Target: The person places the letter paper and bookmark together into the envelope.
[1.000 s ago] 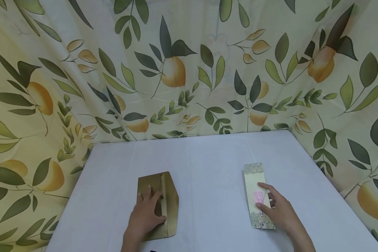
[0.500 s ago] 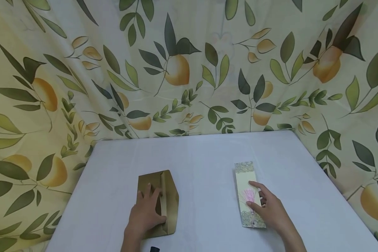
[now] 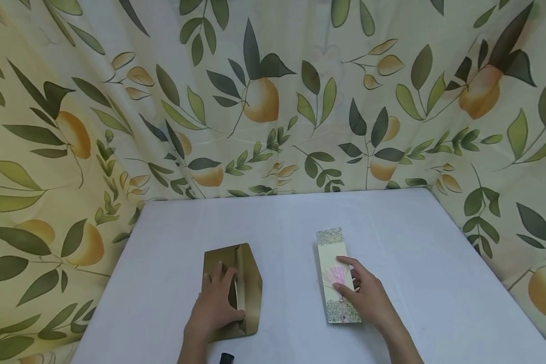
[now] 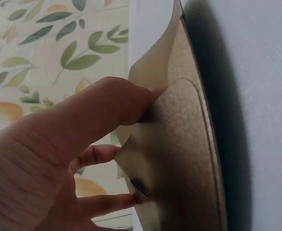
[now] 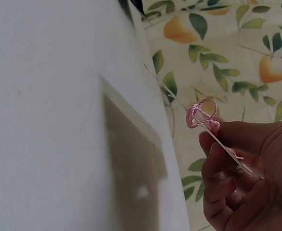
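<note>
On the left, a brown envelope [image 3: 253, 283] has its pointed flap folded out to the right. My left hand [image 3: 216, 303] grips it at the mouth, thumb and fingers spread along the parted edge. The left wrist view shows the thumb tip at the opening of the envelope [image 4: 189, 144] and fingers on its edge. My right hand [image 3: 368, 293] pinches a narrow cream card [image 3: 327, 253] by its right side; it has lace-patterned ends and a pink tassel [image 3: 338, 274]. Edge-on in the right wrist view, the card carries a knotted pink cord [image 5: 194, 115], its shadow falling on the table.
Both hands work over a white-covered table [image 3: 282, 227]. A small black object [image 3: 226, 358] lies at its front, cut off by the frame. A fruit-and-leaf patterned curtain [image 3: 300, 167] hangs behind and at both sides.
My right hand has carried the card leftward, closer to the envelope. The left hand keeps its place on the envelope, and the head view has shifted slightly.
</note>
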The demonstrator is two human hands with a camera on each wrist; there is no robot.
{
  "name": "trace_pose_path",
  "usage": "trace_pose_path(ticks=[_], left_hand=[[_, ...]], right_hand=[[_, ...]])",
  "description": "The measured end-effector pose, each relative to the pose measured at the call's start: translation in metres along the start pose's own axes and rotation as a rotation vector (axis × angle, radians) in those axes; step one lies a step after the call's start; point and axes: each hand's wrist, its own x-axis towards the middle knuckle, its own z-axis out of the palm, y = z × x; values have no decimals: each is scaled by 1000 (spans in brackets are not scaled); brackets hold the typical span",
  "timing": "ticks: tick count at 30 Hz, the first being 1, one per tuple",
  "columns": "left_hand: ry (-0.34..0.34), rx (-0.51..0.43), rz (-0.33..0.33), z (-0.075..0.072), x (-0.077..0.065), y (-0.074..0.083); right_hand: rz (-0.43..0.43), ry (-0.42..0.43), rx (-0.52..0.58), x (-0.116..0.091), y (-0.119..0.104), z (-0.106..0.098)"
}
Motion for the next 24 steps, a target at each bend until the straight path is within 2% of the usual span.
trace_pose_path(ticks=[9,17,24], left_hand=[[22,-6,2,0,2,-4],[30,25,10,-1,0,1],[19,39,16,2,-1,1]], right_hand=[[-25,-14,75,8,-26,23],[-27,-21,106,8,-38,31],[-37,-82,158,4,-45,52]])
